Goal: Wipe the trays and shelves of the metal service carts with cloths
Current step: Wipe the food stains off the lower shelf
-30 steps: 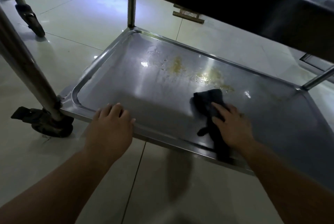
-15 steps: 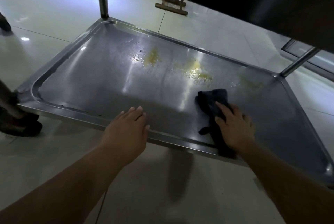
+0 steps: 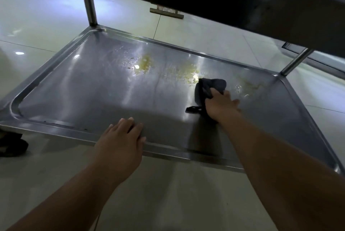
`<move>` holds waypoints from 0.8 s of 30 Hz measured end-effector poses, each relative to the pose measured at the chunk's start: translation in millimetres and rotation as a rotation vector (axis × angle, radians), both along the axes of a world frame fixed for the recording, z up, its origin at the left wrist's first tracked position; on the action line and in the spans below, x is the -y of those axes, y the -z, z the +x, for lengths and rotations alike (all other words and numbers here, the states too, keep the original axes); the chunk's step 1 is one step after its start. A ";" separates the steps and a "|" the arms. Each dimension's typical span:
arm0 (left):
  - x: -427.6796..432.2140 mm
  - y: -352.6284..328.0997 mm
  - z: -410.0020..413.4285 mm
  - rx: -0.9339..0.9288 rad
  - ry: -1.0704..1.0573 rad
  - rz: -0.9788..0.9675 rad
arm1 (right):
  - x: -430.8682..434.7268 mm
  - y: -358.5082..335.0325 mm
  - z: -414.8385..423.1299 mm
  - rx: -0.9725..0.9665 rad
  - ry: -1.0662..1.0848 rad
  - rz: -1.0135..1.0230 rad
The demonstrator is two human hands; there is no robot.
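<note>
The bottom shelf [image 3: 89, 89] of a metal service cart is a shallow steel tray with a raised rim. Yellowish smears and droplets [image 3: 143, 63] lie across its far half. My right hand [image 3: 221, 104] presses a dark cloth [image 3: 209, 86] flat on the shelf, right of centre, with the cloth's far edge touching the middle smear. My left hand [image 3: 123, 137] rests palm down on the shelf's near rim, fingers together, holding nothing.
The cart's upper shelf [image 3: 242, 1] overhangs the top of the view. Round posts stand at the far left corner [image 3: 89, 5] and far right corner [image 3: 296, 63]. A dark caster [image 3: 11, 145] sits at the near left. Pale glossy floor tiles surround the cart.
My right hand has pushed the cloth away from the near rim toward the yellow smears. My left hand stays on the near rim. The view has shifted left along the shelf.
</note>
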State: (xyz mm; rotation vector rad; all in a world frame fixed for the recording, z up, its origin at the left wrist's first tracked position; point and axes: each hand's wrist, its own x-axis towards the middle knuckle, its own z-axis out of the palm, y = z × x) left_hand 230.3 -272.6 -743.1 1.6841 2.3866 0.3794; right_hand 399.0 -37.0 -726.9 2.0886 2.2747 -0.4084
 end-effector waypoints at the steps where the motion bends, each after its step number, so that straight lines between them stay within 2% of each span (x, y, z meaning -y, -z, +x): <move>1: -0.1 -0.2 -0.2 0.003 -0.006 0.007 | 3.7 0.9 -7.1 0.039 -0.042 0.020; 3: 0.4 -1.6 0.4 -0.004 -0.009 0.011 | 22.9 9.6 -12.5 0.104 -0.265 0.124; 5: -0.4 -4.2 2.2 -0.022 -0.010 0.015 | 41.6 17.7 1.4 0.060 -0.558 0.238; 7: -4.0 -7.6 5.0 -0.016 -0.030 0.010 | 37.1 17.7 30.0 0.035 -0.682 0.284; 8: -6.0 -9.0 6.9 -0.014 -0.037 -0.003 | 28.4 15.2 46.3 0.066 -0.619 0.288; 11: -13.2 -10.3 19.0 -0.046 -0.009 0.004 | 3.6 6.0 85.3 0.116 -0.121 0.174; 12: -16.3 -10.5 26.5 -0.042 0.009 0.022 | 1.8 4.2 89.7 0.119 -0.030 0.138; 14: -24.3 -8.8 44.5 0.001 0.052 0.037 | 16.8 3.3 84.5 0.105 -0.070 0.123; 17: -31.1 -0.4 61.4 0.016 0.096 0.000 | 72.6 14.4 83.4 -0.033 -0.448 0.219; 19: -27.4 3.2 58.9 0.022 0.097 0.029 | 94.3 16.2 99.9 -0.143 -0.634 0.196; 21: -21.8 4.2 54.0 0.035 0.110 0.094 | 81.5 11.6 120.8 -0.181 -0.582 0.129; 24: -21.8 2.6 53.1 0.029 0.120 0.081 | 58.2 8.8 139.0 -0.108 -0.204 0.105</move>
